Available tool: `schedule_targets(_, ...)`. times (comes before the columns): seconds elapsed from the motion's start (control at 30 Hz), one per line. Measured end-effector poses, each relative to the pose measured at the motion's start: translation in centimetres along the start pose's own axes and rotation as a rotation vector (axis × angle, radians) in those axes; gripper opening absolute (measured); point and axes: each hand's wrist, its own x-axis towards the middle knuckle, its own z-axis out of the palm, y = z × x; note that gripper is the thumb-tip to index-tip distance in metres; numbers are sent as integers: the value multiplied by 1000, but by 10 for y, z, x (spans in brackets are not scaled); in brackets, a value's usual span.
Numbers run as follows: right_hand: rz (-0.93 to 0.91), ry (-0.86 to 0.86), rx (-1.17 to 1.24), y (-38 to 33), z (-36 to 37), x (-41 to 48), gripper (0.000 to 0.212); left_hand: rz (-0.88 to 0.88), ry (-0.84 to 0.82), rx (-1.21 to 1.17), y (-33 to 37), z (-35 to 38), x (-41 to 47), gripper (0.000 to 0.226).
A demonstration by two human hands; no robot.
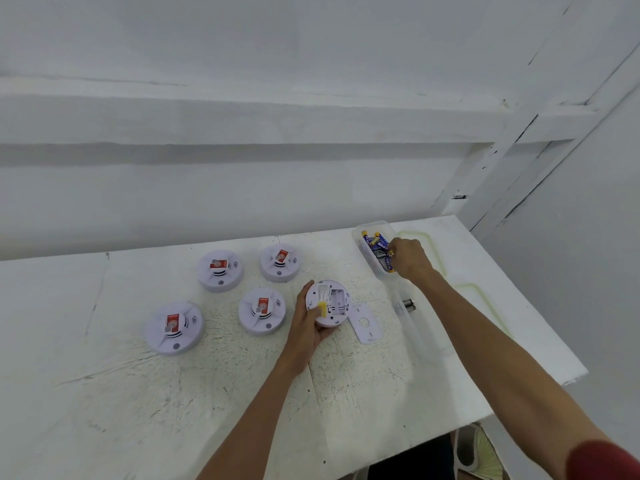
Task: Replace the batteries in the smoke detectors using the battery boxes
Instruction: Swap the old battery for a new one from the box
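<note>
My left hand [306, 323] grips a white smoke detector [330, 301] turned back-side up, its battery bay open and bare, my thumb on a yellow tab. Its white back cover [367, 323] lies on the table just to the right. My right hand [408, 258] reaches into a clear battery box [367, 252] of blue and yellow batteries, fingers curled on one. A second clear box [415, 330] nearer me holds two dark batteries [408, 304]. Several more detectors lie face up with red stickers: one [220, 270], one [280, 262], one [261, 310], one [174, 328].
The white table [173, 410] is scuffed; its right edge runs diagonally near the boxes. Two clear lids [485, 306] lie to the right of the boxes. A white wall with ledges rises behind. Below the table's front right corner something shows on the floor.
</note>
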Motion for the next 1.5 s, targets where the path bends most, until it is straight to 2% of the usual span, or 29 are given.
schedule_targets(0.2, 31, -92, -103, -7, 1, 11, 37, 11, 24, 20, 1, 4, -1, 51)
schedule_targets(0.3, 76, -42, -108, -13, 4, 14, 37, 3, 32, 7, 1, 3, -1, 51)
schedule_targets(0.43, 133, -26, -138, -18, 7, 21, 24, 1, 31, 14, 1, 3, 0, 52)
schedule_targets(0.6, 147, 6, -93, -20, 16, 25, 27, -7, 36, 10, 1, 2, 1, 51)
schedule_targets(0.8, 173, 134, 179, -13, 17, 23, 24, -4, 29, 7, 1, 2, 1, 51)
schedule_targets(1.13, 24, 412, 650, -17, 7, -14, 21, -9, 36, -9, 1, 1, 1, 51)
schedule_targets(1.27, 57, 390, 879, -24, 9, -31, 24, -10, 34, -4, 0, 2, 1, 51)
schedule_targets(1.4, 88, 337, 1144, -35, 14, -49, 18, -8, 35, -8, 0, 1, 1, 52)
schedule_targets(1.5, 24, 303, 1144, -44, 17, -64, 13, 3, 29, -5, 1, 2, 1, 52)
